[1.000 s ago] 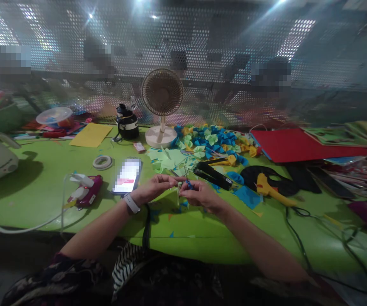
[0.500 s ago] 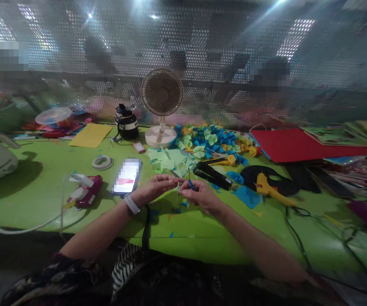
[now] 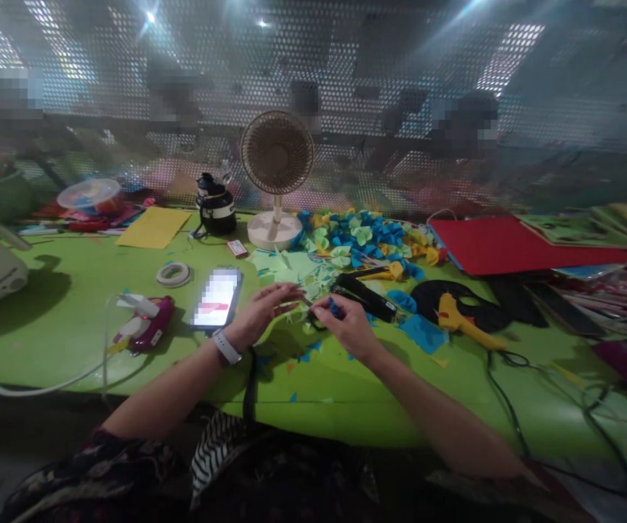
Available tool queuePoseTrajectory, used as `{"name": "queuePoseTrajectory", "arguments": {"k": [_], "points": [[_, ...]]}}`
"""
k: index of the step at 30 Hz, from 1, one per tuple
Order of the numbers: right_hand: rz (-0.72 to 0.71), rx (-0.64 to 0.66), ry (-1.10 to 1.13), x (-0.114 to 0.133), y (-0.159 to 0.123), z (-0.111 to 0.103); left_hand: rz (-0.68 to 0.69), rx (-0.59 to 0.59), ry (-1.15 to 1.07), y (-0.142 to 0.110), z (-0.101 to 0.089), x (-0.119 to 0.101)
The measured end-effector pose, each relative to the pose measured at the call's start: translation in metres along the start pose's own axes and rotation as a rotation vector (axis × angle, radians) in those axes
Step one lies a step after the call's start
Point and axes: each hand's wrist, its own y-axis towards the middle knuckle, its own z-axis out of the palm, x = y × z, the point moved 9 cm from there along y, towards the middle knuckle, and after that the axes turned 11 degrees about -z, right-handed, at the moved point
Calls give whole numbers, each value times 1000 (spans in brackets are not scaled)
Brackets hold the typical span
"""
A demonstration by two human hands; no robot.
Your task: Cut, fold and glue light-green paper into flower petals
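Note:
My right hand (image 3: 349, 327) is closed around a small blue-handled tool (image 3: 336, 309); a thin dark part shows toward its fingertips, but I cannot make out its kind. My left hand (image 3: 264, 311), with a white band on the wrist, hovers just left of it. Its fingers are stretched out and the thumb is apart, with nothing visible between them. Pale green paper scraps (image 3: 321, 277) lie on the table beyond both hands. A black stapler (image 3: 367, 298) rests right behind my right hand.
A lit phone (image 3: 216, 299), a tape roll (image 3: 173, 274) and a purple power strip (image 3: 150, 327) lie left. Folded paper flowers (image 3: 365, 234) are heaped beside a fan (image 3: 277, 156). To the right are a yellow glue gun (image 3: 463, 319) with a trailing cord and a red sheet (image 3: 509, 247).
My hands were close together at the fingertips. Now the left fingers have lifted and spread, and the right hand has turned, so the blue-handled tool points more to the left.

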Motion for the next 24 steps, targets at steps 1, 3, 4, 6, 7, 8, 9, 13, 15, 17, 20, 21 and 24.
{"name": "queuePoseTrajectory", "arguments": {"k": [1,3,4,6,7,8,9,13,15,17,20,21,24], "points": [[16,83,-25,-2,0,6,41,-61,-33,1,-8,-5],[49,306,-90,-6,-4,22,114,-183,-77,1,-24,-14],[58,420,-132,-8,-8,31,134,-221,-81,2,-30,-17],[42,601,-227,-9,-16,43,145,-256,-74,4,-37,-19],[17,661,-274,-9,-18,47,141,-259,-65,5,-39,-19],[-11,705,-315,-8,-20,51,133,-257,-58,6,-40,-18],[-40,734,-347,-8,-22,53,124,-252,-51,7,-41,-17],[-127,804,-430,-9,-24,61,87,-224,-38,8,-38,-12],[-157,832,-456,-11,-26,64,75,-211,-24,8,-37,-11],[-180,833,-470,-13,-26,66,66,-200,-6,8,-35,-10],[-209,811,-463,-13,-25,67,49,-186,17,9,-35,-9],[-215,808,-457,-13,-25,66,38,-177,26,9,-34,-8],[-193,802,-439,-14,-22,63,-18,-127,84,10,-29,-3]]}}
